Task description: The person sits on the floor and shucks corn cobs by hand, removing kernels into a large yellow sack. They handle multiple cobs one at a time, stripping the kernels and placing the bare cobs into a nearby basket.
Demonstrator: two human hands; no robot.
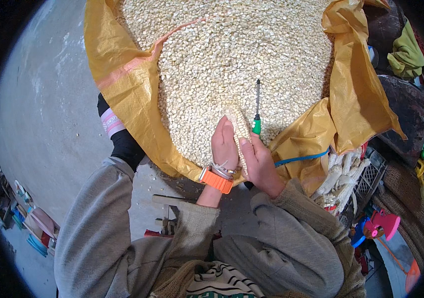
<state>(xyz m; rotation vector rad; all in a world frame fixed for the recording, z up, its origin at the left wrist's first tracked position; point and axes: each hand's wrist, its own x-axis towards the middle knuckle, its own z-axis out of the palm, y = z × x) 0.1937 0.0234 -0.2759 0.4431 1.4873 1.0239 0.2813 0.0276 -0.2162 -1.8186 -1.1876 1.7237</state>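
A corn cob [241,130] with pale kernels stands slanted between my hands, its upper left side looking bare. My left hand [224,143], with an orange watch band [217,180] and bracelets at the wrist, grips the cob from the left. On the cob's right side presses the thumb of my right hand [262,164]. A screwdriver [258,100] with a green handle points away from me over the kernels. Its handle runs down behind my right fingers; how firmly they hold it is hidden. Loose corn kernels [212,70] fill the yellow woven sack [122,70] below my hands.
A blue cord [301,159] crosses the sack's right fold. Beside it, corn husks [340,178] lie near a dark plastic crate [374,167]. A pink and blue toy [379,225] is at lower right. Grey concrete floor [44,111] extends on the left.
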